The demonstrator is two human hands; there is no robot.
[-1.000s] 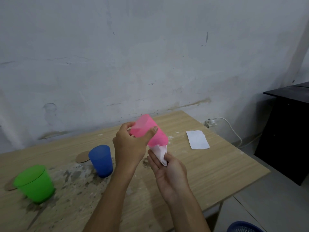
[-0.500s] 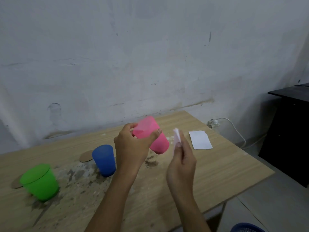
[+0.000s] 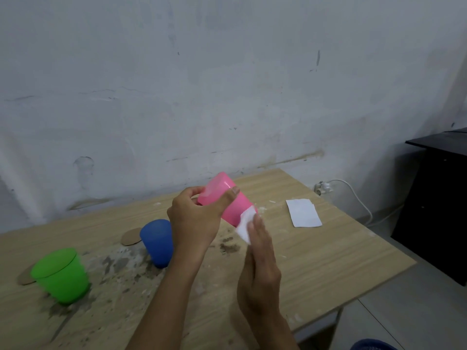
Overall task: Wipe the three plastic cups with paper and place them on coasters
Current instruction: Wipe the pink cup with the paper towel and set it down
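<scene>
My left hand (image 3: 193, 221) grips a pink plastic cup (image 3: 227, 198) above the table, tilted with its base up and to the left. My right hand (image 3: 260, 263) holds a folded white paper (image 3: 244, 224) against the cup's lower end near the rim. A blue cup (image 3: 157, 242) stands upside down on the table, with a round brown coaster (image 3: 130, 237) just behind it to the left. At the left a green cup (image 3: 60, 275) stands upside down, partly covering a second coaster (image 3: 24, 277).
The wooden table (image 3: 328, 261) has dirty grey stains around the cups. A spare white paper sheet (image 3: 303, 213) lies at its back right. A black cabinet (image 3: 439, 203) stands to the right, a white cable (image 3: 353, 195) runs along the wall, and a blue basket rim (image 3: 371, 345) shows at the bottom.
My right hand drew the paper out of the pink cup, lifted it free beside the cup, and now lays it against the cup's outer side near the rim.
</scene>
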